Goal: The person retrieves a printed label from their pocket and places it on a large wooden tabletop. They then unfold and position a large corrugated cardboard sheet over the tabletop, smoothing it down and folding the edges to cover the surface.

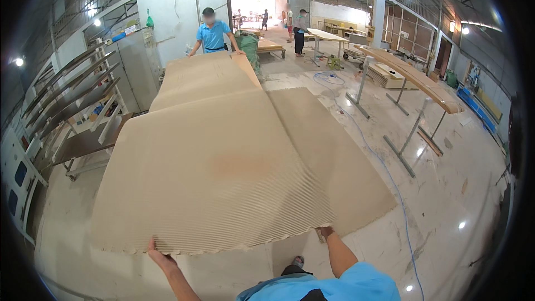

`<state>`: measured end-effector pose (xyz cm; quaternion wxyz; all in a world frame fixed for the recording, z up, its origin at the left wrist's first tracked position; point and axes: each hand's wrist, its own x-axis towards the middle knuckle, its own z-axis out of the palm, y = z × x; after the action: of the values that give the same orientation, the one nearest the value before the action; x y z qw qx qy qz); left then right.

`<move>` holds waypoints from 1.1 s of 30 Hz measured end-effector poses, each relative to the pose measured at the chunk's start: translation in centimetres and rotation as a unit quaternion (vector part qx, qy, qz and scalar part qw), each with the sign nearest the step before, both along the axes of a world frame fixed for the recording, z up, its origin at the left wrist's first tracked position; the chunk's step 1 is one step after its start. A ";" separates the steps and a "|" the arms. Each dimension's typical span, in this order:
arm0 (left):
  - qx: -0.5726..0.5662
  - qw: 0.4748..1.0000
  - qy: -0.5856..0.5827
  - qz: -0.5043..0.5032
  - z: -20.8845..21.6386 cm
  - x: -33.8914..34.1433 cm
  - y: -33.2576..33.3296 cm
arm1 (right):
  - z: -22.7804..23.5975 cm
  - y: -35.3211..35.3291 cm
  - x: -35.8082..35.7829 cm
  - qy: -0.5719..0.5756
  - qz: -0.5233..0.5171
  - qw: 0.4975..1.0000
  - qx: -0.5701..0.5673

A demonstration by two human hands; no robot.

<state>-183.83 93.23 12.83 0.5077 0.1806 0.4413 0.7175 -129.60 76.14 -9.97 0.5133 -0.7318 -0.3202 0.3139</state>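
A large sheet of brown corrugated cardboard (195, 150) with visible ridges stretches out before me, creased across its far part. My left hand (160, 253) grips its near edge at the left, thumb on top. At the right end of that ragged edge, my right hand (326, 233) is closed on the sheet, its fingers partly hidden by it. To the right, a second flat brown sheet (340, 156) lies lower, partly covered by the first. At the far end a co-worker in a blue shirt (213, 36) has both hands at the sheet's edges, above a wooden panel (245, 69).
Left stands a rack of dark curved panels (72, 86) beside a grey cabinet (131, 58). A blue hose (384, 161) winds over the floor at right. Beyond it, a long wooden board (409, 72) rests on metal stands (409, 139). Another person (300, 33) stands farther back.
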 end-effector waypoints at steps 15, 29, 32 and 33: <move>-0.129 0.986 -0.078 0.076 -10.4 -24.9 8.8 | 8.4 11.9 2.0 -0.255 -0.248 0.932 -0.076; -0.166 0.983 -0.019 0.078 -10.0 -36.0 13.2 | 18.7 17.9 0.8 -0.090 -0.256 0.961 -0.044; -0.179 0.980 -0.022 0.082 -8.8 -36.2 15.3 | 24.3 18.0 -4.2 -0.062 -0.165 0.973 0.149; -0.191 0.977 -0.033 0.093 -8.6 -36.1 16.0 | 24.6 19.0 -7.7 -0.044 -0.101 0.982 0.154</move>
<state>-219.93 109.22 4.20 0.4778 0.0150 0.5682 0.6698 -137.26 95.10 14.63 0.6348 -0.6853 -0.3111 0.1749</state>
